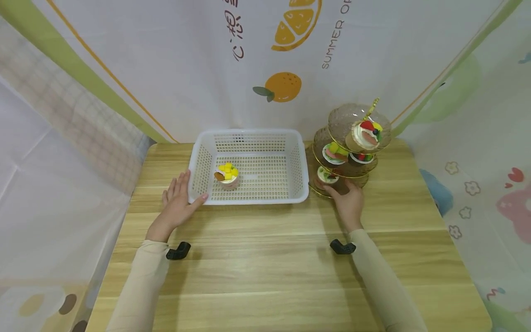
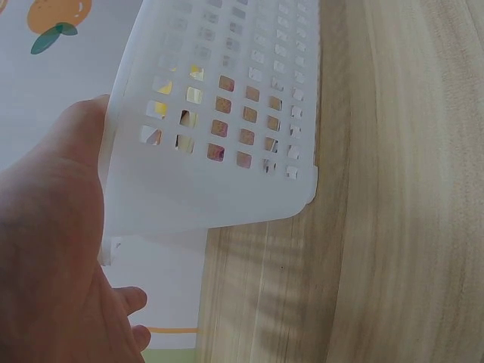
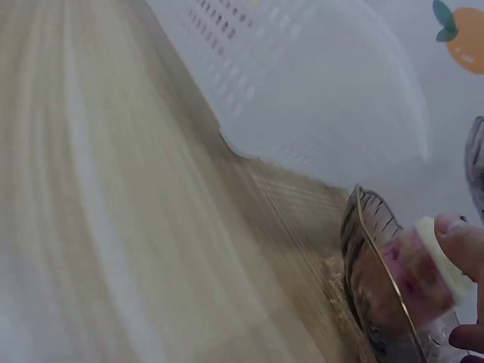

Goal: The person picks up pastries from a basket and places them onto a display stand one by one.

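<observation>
A white plastic basket (image 1: pixel 249 201) with lattice walls stands on the wooden table, holding one toy cupcake (image 1: pixel 229 183) topped with yellow cubes. At the basket's front left corner rests my left hand (image 1: pixel 176 205), fingers extended along the left side and thumb at the front rim. To the right is a three-tier stand (image 1: pixel 340 113) with clear, gold-edged trays. My right hand (image 1: pixel 348 205) reaches into its bottom tier and holds a cupcake with green topping (image 1: pixel 325 175), thumb at the white rim. In the right wrist view, this cupcake's pink-patterned cup (image 3: pixel 416 276) shows behind the tray edge.
Higher on the stand sit a cupcake (image 1: pixel 357 140) with red and yellow fruit on the top tier and two more (image 1: pixel 335 156) on the middle tier. Printed cloth (image 1: pixel 232 101) hangs behind the table. Black camera mounts (image 1: pixel 178 251) jut from both wrists.
</observation>
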Demonstrator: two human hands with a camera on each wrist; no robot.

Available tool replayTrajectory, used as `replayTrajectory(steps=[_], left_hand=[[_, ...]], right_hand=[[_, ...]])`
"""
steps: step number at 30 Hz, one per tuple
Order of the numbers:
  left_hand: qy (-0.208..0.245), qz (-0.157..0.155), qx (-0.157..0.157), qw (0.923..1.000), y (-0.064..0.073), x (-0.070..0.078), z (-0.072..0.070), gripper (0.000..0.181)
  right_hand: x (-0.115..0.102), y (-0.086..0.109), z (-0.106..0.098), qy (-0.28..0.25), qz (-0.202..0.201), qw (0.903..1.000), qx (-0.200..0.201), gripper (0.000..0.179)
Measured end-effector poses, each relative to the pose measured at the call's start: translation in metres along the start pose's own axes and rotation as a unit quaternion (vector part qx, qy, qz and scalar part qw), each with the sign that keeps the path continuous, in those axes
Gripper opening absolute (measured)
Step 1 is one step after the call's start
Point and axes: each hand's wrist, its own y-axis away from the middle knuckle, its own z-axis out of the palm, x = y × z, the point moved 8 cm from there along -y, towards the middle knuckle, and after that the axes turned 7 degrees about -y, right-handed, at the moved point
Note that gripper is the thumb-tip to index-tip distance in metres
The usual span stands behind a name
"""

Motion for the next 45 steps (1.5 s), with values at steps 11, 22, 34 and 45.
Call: replayTrajectory(steps=[11, 22, 34, 45], left_hand=[[-0.003, -0.004, -0.002, 1.0, 0.003, -0.002, -0.002, 0.098], [0.001, 0.001, 0.0, 1.0, 0.001, 0.0, -0.002, 0.097], [-0.002, 0.001, -0.002, 1.0, 0.001, 0.004, -0.001, 0.096], [-0.005, -0.007, 0.005, 1.0, 0.0, 0.0, 0.001, 0.096]], right_hand=[[-0.045, 0.034, -0.014, -0.068, -0.067, 0.9952, -0.021, 0.068], [-0.156, 0.019, 0.062, -0.12, -0.187, 0.9439, -0.245, 0.078], [-0.208, -0.008, 0.205, 0.032, -0.208, 0.8501, -0.483, 0.088], [-0.191, -0.001, 0.27, 0.077, -0.169, 0.8141, -0.55, 0.084]])
